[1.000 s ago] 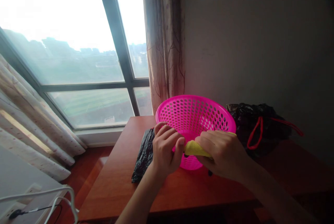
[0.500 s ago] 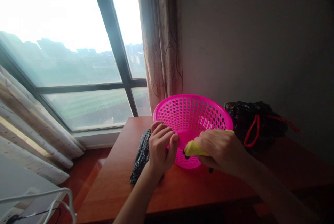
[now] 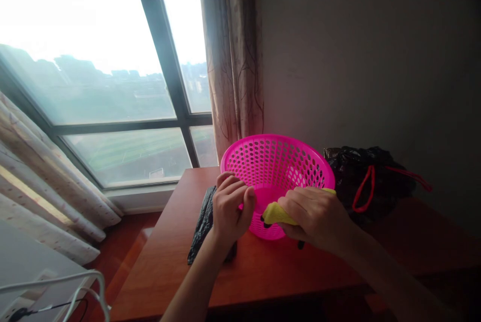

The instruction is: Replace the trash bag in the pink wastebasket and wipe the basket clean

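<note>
A bright pink perforated plastic basket (image 3: 278, 162) stands on the table, its wide mouth tipped towards me. At its near left side, my left hand (image 3: 232, 207) has its fingers curled on the rim, and its thumb points up. My right hand (image 3: 311, 214) is closed round a yellow cloth (image 3: 280, 213) at the near right side of the basket. One bunched end of the cloth, with a dark edge, sticks out past my thumb side. A small dark tip hangs below that hand. The hands hide much of the near rim.
Beside my left forearm a folded black plastic bag (image 3: 203, 222) lies on the reddish wooden table (image 3: 158, 252). Against the wall at right rests a black bag (image 3: 379, 177) with red drawstrings. A window (image 3: 124, 151) with curtains is at left, and white tubing (image 3: 75, 282) stands lower left.
My right hand and the yellow cloth have shifted slightly to the left. My left hand has moved very little, and the basket is tilted almost the same.
</note>
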Action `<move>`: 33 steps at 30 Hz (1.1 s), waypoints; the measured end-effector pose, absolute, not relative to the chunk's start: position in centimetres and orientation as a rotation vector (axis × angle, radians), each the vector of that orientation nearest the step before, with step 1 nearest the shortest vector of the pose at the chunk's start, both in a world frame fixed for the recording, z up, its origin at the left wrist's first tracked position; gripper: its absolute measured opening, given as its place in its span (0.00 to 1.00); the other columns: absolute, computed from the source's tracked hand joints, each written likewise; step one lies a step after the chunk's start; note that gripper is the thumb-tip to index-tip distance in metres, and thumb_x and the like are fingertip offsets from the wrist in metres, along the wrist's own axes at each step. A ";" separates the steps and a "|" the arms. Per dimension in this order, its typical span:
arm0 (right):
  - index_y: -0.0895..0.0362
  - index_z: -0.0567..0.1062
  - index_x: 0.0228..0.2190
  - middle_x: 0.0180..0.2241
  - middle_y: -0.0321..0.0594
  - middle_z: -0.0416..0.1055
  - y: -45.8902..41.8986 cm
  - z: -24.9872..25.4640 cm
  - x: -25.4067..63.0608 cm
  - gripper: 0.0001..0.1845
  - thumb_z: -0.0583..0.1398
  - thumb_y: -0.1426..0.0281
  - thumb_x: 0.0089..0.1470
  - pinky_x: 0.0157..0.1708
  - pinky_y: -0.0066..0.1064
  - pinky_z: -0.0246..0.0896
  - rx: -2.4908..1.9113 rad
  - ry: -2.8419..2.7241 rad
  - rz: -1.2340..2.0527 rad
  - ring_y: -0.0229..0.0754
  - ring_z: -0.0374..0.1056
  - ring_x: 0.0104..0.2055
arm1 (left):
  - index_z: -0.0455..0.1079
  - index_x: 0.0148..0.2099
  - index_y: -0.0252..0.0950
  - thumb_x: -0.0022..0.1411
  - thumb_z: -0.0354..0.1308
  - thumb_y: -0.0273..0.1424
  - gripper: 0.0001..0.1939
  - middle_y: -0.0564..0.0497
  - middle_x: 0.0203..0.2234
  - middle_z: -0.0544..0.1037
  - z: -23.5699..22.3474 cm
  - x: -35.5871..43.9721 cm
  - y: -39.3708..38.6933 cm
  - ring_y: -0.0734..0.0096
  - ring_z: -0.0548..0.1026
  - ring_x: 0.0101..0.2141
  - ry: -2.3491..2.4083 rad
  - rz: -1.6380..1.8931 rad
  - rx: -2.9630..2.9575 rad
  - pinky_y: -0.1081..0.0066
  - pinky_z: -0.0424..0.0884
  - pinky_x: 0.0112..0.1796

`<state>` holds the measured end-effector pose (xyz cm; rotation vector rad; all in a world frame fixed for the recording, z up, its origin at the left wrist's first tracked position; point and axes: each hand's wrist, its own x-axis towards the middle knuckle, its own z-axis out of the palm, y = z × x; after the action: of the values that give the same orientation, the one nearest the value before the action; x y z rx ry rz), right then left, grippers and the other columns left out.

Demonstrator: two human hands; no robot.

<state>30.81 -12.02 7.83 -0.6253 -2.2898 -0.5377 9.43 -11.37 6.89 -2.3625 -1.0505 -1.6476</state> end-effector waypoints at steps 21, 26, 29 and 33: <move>0.57 0.72 0.24 0.21 0.34 0.66 -10.1 8.0 32.6 0.19 0.62 0.56 0.57 0.28 0.32 0.45 -0.674 -2.238 -0.413 0.36 0.62 0.24 | 0.69 0.33 0.38 0.73 0.38 0.47 0.26 0.47 0.31 0.74 5.5 5.9 -7.6 0.57 0.72 0.46 -1.019 -1.845 -2.422 0.52 0.63 0.54; 0.57 0.72 0.24 0.21 0.35 0.68 -10.1 7.9 32.5 0.18 0.61 0.57 0.57 0.28 0.32 0.43 -0.690 -2.218 -0.441 0.36 0.61 0.24 | 0.68 0.50 0.39 0.71 0.36 0.52 0.27 0.42 0.52 0.72 3.4 6.9 -8.7 0.51 0.60 0.62 -1.113 -1.885 -2.264 0.47 0.58 0.60; 0.57 0.71 0.24 0.21 0.35 0.67 -10.2 7.9 32.4 0.18 0.61 0.56 0.56 0.28 0.32 0.42 -0.701 -2.213 -0.435 0.36 0.61 0.24 | 0.63 0.58 0.40 0.71 0.39 0.52 0.27 0.40 0.59 0.66 2.3 7.4 -9.0 0.49 0.54 0.66 -1.134 -1.873 -2.207 0.44 0.54 0.62; 0.56 0.70 0.23 0.20 0.34 0.67 -10.2 7.9 32.4 0.17 0.61 0.57 0.55 0.27 0.32 0.42 -0.688 -2.203 -0.433 0.36 0.60 0.24 | 0.58 0.63 0.40 0.71 0.40 0.50 0.28 0.38 0.63 0.61 1.9 7.4 -9.4 0.47 0.52 0.67 -1.139 -1.811 -2.213 0.42 0.52 0.62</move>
<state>32.45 -10.22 7.95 -0.6880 -2.2033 -0.4329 7.35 -9.36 1.86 -2.2129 -1.1390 -1.8114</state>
